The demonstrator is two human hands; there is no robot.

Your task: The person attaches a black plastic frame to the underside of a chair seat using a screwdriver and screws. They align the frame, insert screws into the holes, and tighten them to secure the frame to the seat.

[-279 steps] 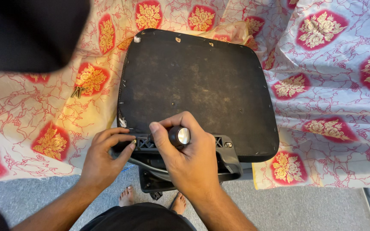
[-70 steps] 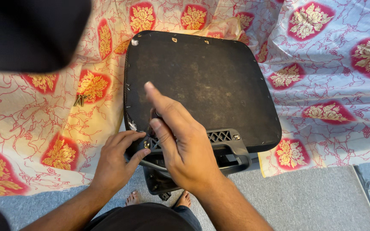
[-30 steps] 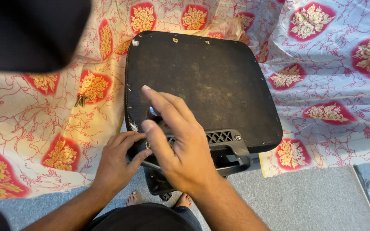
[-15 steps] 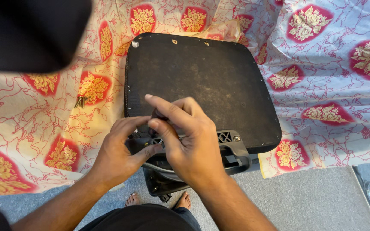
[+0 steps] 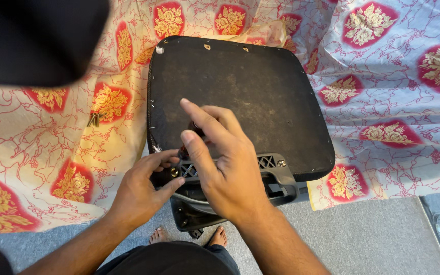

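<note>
A black seat pad (image 5: 250,86) lies upside down on a patterned sheet, its dusty underside facing up. A black plastic bracket (image 5: 276,170) runs along its near edge. My left hand (image 5: 141,191) grips the bracket's left end, the thumb beside a small brass-coloured bolt (image 5: 174,172). My right hand (image 5: 225,168) is over the bracket's middle. Its thumb and fingers pinch a small dark tool (image 5: 193,127) that stands upright near the bolt, and the hand hides most of it.
The red, white and gold flowered sheet (image 5: 383,76) covers the surface under the seat. On the sheet to the left lies a small metal piece (image 5: 95,119). My bare feet (image 5: 215,237) stand on grey carpet (image 5: 373,234) below. A dark blurred shape (image 5: 31,35) fills the top left corner.
My left hand has slid back a little toward the bracket's left end. My right hand stays on the same spot, with its fingers shifted around the small tool.
</note>
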